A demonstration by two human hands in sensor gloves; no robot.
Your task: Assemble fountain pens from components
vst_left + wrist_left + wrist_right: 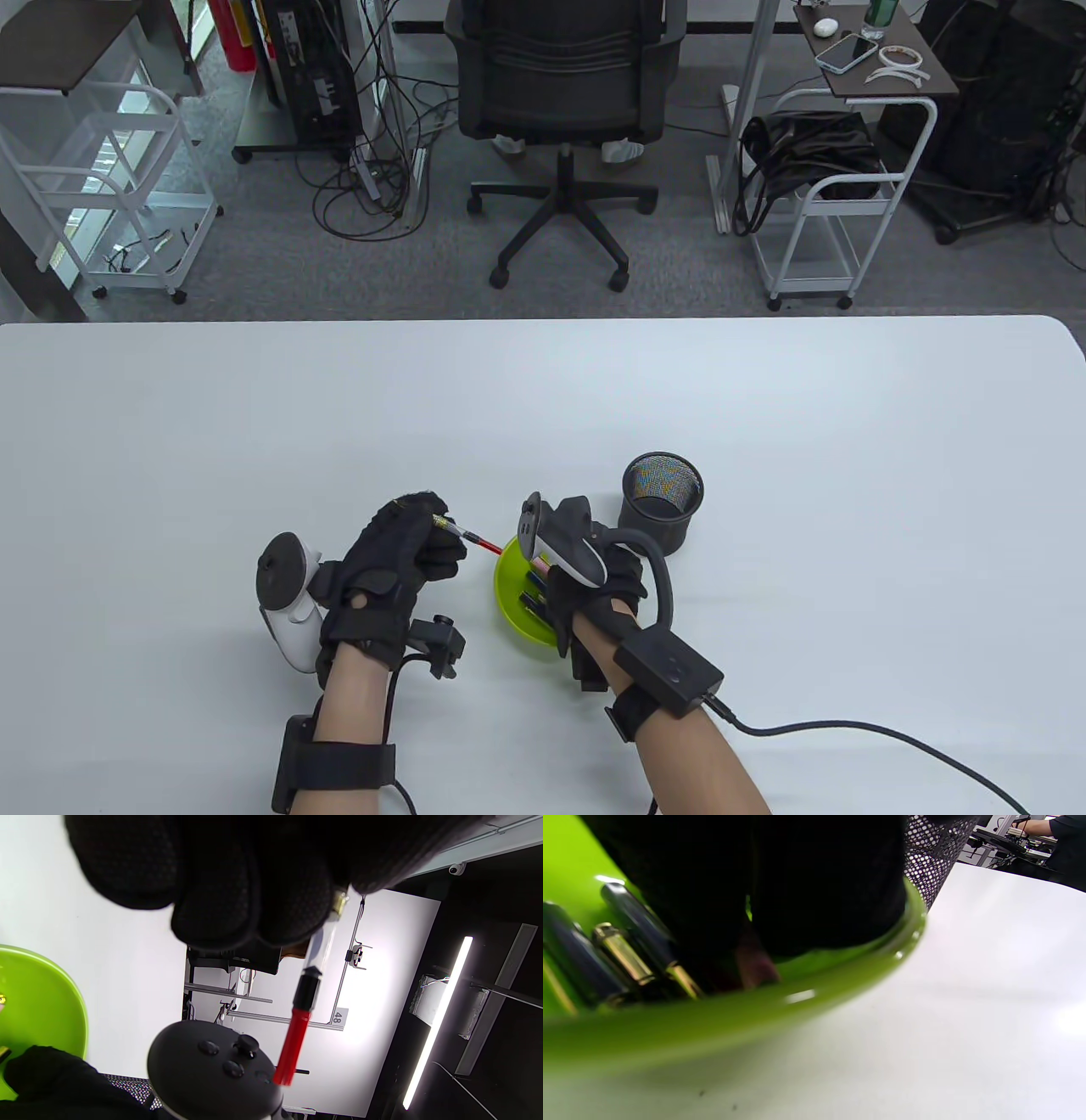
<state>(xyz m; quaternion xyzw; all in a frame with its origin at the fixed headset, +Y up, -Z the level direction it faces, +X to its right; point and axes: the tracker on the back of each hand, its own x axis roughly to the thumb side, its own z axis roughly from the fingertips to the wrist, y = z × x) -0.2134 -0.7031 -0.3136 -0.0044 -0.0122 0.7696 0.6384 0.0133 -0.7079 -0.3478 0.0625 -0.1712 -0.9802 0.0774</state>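
Observation:
My left hand (407, 552) grips a pen section with a clear converter and red end (472, 536), held above the table and pointing right toward the green bowl (509, 594). In the left wrist view the converter (303, 1001) hangs from my gloved fingers (220, 895). My right hand (594, 586) reaches down into the green bowl, where several dark pen parts with gold trim (623, 955) lie. Its fingers (797, 878) are inside the bowl (840, 955), near a pinkish part (755, 963); whether they grip anything is hidden.
A black mesh pen cup (662, 501) stands just behind and to the right of the bowl, and it also shows in the right wrist view (933, 857). A cable (848, 730) runs from my right wrist to the bottom right.

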